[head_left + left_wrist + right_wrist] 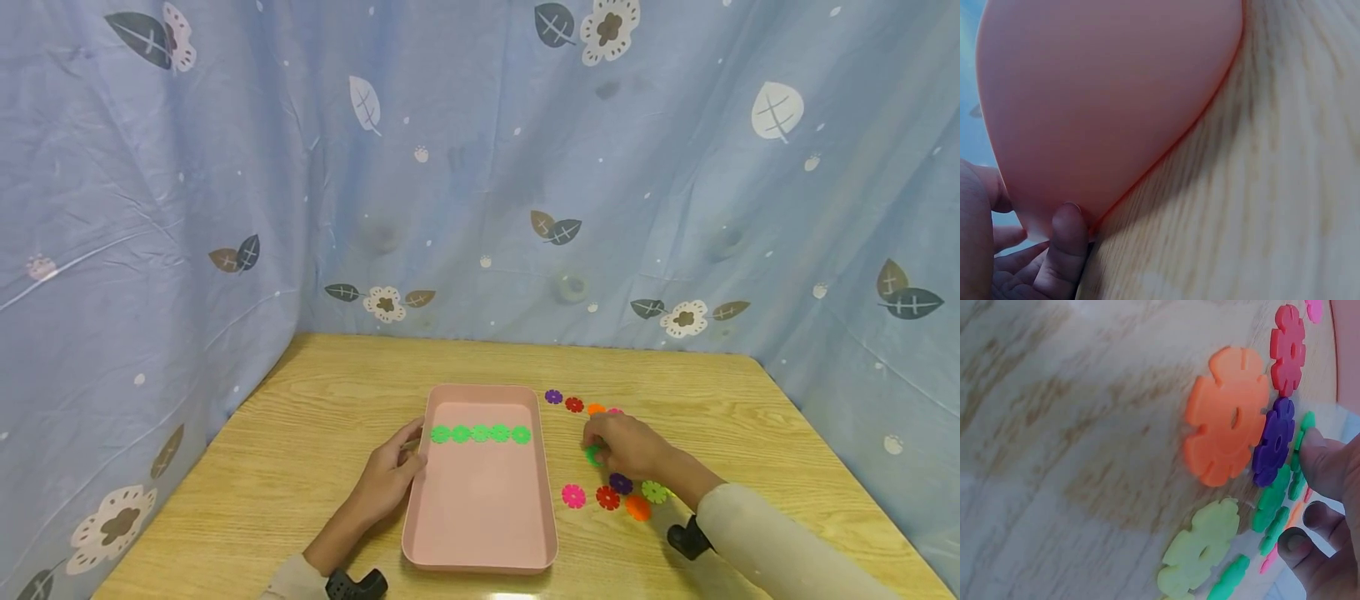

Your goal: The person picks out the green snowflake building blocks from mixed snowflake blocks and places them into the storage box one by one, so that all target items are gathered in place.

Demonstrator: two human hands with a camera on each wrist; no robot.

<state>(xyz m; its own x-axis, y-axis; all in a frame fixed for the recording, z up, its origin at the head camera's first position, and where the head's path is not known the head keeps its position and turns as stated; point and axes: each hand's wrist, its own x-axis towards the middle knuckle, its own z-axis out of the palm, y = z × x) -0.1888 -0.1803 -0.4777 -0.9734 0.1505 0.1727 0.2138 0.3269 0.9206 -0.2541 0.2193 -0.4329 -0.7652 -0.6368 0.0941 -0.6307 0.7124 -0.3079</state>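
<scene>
A pink tray [480,517] holds a row of several green flower-shaped discs [480,433] across its upper part. My left hand [390,471] holds the tray's left side. In the left wrist view its thumb [1067,231] presses the outer wall low down, while other fingers lie farther along the wall. To the right of the tray, my right hand [626,442] reaches down with curled fingers at a green flower disc [594,455]. In the right wrist view the thumb [1322,465] touches a green disc [1299,447], with part of the disc hidden behind it.
Near the right hand lie pink [573,497], red [608,498], purple [621,483], orange [638,508] and lime [654,492] flower discs. Farther back, another row begins with a purple disc [553,397]. A patterned blue curtain [480,167] surrounds the wooden table [330,375].
</scene>
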